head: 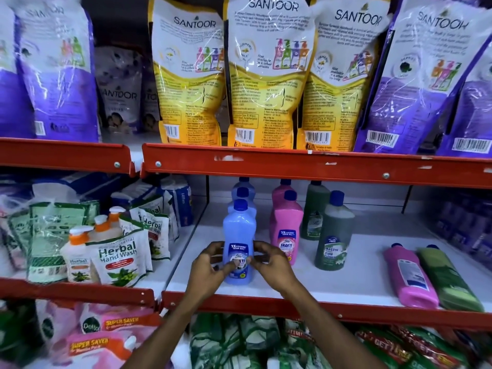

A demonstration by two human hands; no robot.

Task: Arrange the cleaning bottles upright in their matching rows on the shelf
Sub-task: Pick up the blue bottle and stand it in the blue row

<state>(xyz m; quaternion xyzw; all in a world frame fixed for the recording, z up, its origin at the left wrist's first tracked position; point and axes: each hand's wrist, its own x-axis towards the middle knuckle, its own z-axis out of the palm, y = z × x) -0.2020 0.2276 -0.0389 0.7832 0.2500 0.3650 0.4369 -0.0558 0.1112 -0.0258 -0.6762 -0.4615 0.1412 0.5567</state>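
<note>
Lower centre of the frame: front blue bottle [237, 245] upright near the front edge of the white shelf [332, 278], clasped from both sides. Left hand [210, 267] wrapped around its left flank, thumb across the label; right hand [269, 262] closed on its right flank, fingertips meeting the label too. Directly behind, toward the middle of the frame, two more blue bottles [242, 194] in single file, upright. Just right of that file, a pink row [286, 225] of two upright bottles, the nearer one close beside the right hand, whether touching not clear. Further right, a green row [334, 233] of two upright bottles. At the lower right, well apart from the rows, a lying pink bottle [410, 278] and a lying green bottle [450, 280] flat on the shelf side by side, touching, caps toward the back. Upper half: Santoor refill pouches [266, 73] standing on the red-edged shelf above. Left of centre: herbal hand wash packs [117, 258] and pump bottles [78, 251] in the neighbouring bay.
</note>
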